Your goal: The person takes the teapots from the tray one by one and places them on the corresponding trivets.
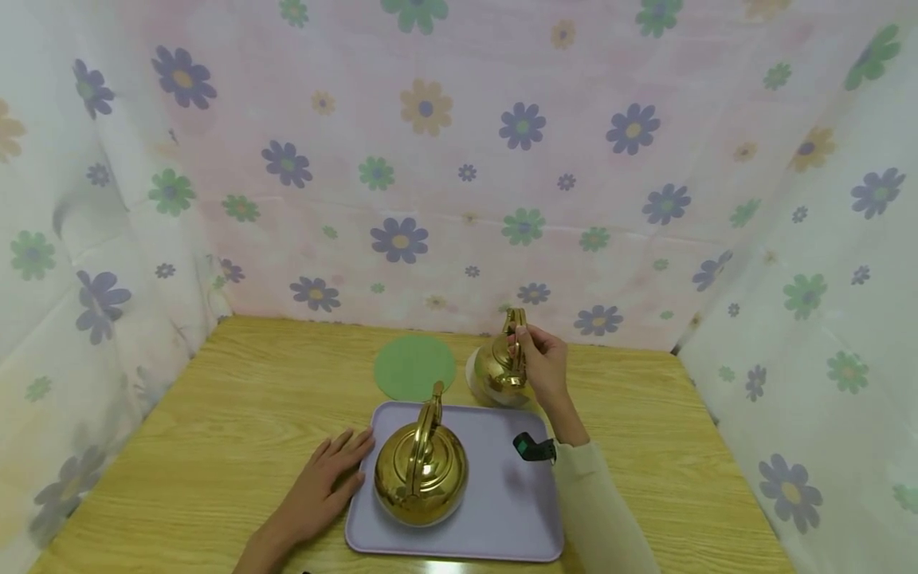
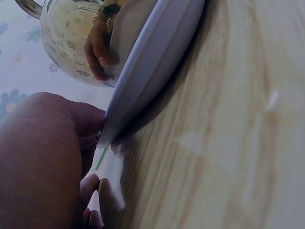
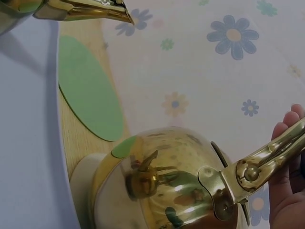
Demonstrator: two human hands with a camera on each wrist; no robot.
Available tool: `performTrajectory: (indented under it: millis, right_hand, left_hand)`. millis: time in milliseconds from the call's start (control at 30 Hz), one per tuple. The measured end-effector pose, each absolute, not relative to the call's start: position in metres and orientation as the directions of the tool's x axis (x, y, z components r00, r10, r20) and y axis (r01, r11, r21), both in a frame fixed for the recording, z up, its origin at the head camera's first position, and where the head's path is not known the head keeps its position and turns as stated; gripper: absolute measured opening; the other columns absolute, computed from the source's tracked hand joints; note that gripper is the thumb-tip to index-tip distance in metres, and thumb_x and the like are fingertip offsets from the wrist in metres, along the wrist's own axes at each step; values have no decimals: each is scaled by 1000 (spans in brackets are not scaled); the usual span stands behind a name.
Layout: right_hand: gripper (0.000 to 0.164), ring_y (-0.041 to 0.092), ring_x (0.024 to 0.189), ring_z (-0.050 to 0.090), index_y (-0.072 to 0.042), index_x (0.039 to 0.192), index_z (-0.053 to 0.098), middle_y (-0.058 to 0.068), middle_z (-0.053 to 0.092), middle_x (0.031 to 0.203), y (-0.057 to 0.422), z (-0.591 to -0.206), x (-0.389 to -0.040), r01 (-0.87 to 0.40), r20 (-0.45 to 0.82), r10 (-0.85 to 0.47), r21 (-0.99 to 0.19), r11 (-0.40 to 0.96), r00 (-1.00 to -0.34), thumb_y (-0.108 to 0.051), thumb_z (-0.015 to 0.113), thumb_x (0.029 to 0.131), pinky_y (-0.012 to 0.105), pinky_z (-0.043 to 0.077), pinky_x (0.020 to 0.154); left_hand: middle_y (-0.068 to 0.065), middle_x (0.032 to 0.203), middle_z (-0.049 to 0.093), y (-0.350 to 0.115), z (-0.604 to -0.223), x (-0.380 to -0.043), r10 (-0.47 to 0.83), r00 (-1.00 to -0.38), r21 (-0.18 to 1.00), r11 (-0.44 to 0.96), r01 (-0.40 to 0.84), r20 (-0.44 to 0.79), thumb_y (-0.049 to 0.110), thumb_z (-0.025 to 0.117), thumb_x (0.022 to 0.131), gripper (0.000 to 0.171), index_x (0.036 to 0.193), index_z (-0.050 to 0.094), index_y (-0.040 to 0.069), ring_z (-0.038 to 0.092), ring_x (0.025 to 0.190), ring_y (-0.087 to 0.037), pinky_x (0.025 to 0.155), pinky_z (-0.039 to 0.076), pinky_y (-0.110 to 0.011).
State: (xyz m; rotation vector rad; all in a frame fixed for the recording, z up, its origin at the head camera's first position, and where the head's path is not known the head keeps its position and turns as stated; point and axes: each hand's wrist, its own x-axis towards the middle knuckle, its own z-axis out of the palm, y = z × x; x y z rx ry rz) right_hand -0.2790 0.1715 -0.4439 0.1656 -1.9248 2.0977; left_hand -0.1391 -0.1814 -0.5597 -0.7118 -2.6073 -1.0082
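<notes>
My right hand (image 1: 547, 371) holds the raised handle of a gold kettle (image 1: 493, 368), fingers round it. This kettle is over a pale round mat (image 1: 471, 375) behind the tray; whether its base touches the mat I cannot tell. A second gold kettle (image 1: 448, 478) stands upright on the left half of a lilac tray (image 1: 512, 514), its handle up. My left hand (image 1: 323, 482) lies beside the tray's left edge with fingers extended. In the left wrist view, the thumb (image 2: 88, 117) touches the tray's rim.
A green round mat (image 1: 414, 367) lies behind the tray, left of the pale mat. The wooden table (image 1: 237, 414) is bordered by flower-print cloth (image 1: 459, 159) at the back and both sides. A black device (image 1: 532, 448) is on the right wrist, above the tray.
</notes>
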Motion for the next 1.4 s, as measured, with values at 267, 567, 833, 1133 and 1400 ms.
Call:
performTrajectory:
  millis: [267,567,833,1133,1400]
  right_hand:
    - [33,20,70,69,13,117,69,30,69,94,172,-448,-283,-297,288,118,-952,-71,-950,-16,60,104,25,60,65]
    - [39,16,70,69,17,119,66,22,72,91,174,-455,-286,-299,291,114,-952,-66,-950,-18,60,104,23,59,64]
    - [33,19,71,69,10,118,70,28,71,96,176,-455,-282,-264,255,126,-962,-64,-959,-18,60,104,24,60,64]
    - [39,16,68,68,18,119,65,39,66,97,178,-460,-280,-311,302,98,-945,-98,-948,-17,62,103,20,55,54]
    - [37,19,72,72,18,121,64,26,72,93,181,-458,-282,-248,242,64,-960,-126,-968,-14,64,101,25,61,63]
  left_hand:
    - [-7,152,54,-182,-562,-138,352,-839,538,649,538,414,19,64,100,45,143,59,7,43,140,-48,122,-3,-16]
    - [-6,153,52,-181,-563,-137,352,-854,559,648,518,383,21,63,101,46,145,58,8,41,142,-47,121,-4,-15]
    - [-6,153,53,-180,-561,-136,353,-848,556,643,527,395,20,63,100,46,144,58,9,41,141,-47,122,-4,-15]
    - [-6,154,51,-183,-558,-139,346,-851,568,636,522,395,18,62,101,46,145,57,9,39,142,-49,124,-2,-21]
    - [-6,154,51,-184,-562,-141,353,-855,567,642,516,379,18,62,100,46,145,57,9,39,143,-47,123,-3,-19]
